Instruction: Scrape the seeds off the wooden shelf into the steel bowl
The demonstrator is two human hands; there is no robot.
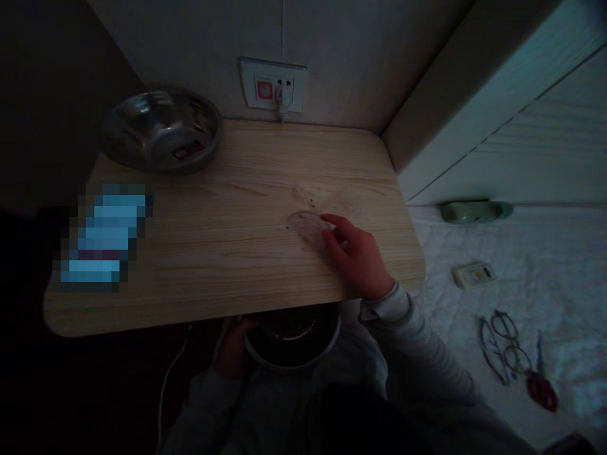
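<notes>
On the wooden table (227, 240), my right hand (353, 253) pinches the edge of a clear round piece (310, 229), flat and thin like a plastic lid. Brownish powdery smudges (344, 199) and a few dark specks lie on the wood just beyond it. Below the table's front edge, my left hand (234, 346) grips the left rim of a round bowl (294, 354) held over my lap. The table partly covers this bowl, and its dark contents are too dim to make out.
A shiny metal basin (161, 129) stands at the table's back left. A blurred-out phone-like screen (107, 237) lies in front of it. A wall socket (274, 85) with a plug is behind. To the right, a white quilt bears glasses (509, 341), scissors (540, 385) and a small box (474, 275).
</notes>
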